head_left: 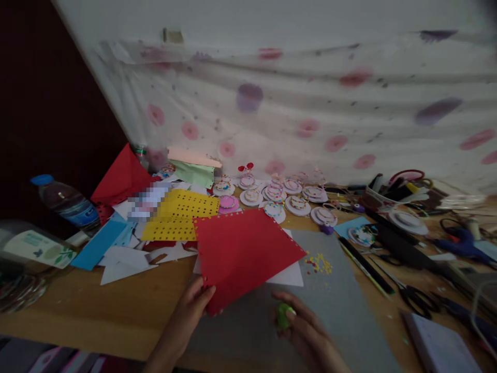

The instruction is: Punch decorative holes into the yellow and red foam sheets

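Note:
My left hand [194,301] pinches the lower left corner of a red sheet of paper [248,254], thumb on top. Small holes line the sheet's left and upper edges. Fingers of my right hand [305,324] close around a small green paper punch [283,316], held below the red sheet and apart from it. Under the sheet lie white paper [290,272] and a grey mat [345,305]. Tiny yellow cut-out bits [320,263] are scattered on the mat, right of the red sheet.
Yellow perforated paper [182,207] and white scraps [126,264] lie left, near bottles [70,204]. Several beaded paper discs [274,192] line the back. Scissors [417,300], a blue glue gun [464,241] and a lilac box [442,342] are at the right.

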Motion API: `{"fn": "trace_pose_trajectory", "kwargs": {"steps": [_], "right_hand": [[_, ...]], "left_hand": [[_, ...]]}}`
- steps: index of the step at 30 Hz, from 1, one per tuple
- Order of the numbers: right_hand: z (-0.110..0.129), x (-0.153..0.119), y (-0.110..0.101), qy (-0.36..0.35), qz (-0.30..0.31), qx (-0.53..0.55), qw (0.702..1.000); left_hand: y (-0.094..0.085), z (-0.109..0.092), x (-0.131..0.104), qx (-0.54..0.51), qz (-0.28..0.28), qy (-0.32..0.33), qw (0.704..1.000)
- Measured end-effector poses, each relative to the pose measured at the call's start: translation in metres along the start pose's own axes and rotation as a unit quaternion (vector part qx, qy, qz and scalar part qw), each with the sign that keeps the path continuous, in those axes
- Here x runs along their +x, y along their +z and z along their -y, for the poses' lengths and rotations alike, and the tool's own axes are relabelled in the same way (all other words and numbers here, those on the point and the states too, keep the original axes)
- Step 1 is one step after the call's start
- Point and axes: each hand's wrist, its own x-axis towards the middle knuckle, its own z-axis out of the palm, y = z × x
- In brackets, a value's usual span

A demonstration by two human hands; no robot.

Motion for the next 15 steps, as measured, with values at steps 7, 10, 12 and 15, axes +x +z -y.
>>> {"fn": "trace_pose_trajectory", "kwargs": {"steps": [7, 10, 12, 15], "right_hand": [[0.022, 0.005, -0.004, 0.007, 0.041, 0.083, 0.996], [0.021, -0.003, -0.010, 0.023, 0.060, 0.066, 0.996], [0.017, -0.012, -0.010, 0.036, 0.072, 0.049, 0.996], [0.008, -0.025, -0.002, 0.068, 0.059, 0.032, 0.995]], "left_hand": [[-0.019, -0.008, -0.033, -0.044, -0.161, -0.033, 0.985], [-0.029, -0.013, -0.045, -0.064, -0.174, -0.045, 0.982], [-0.031, -0.013, -0.047, -0.063, -0.165, -0.040, 0.983], [-0.024, -0.007, -0.039, -0.022, -0.122, -0.011, 0.992]]}}
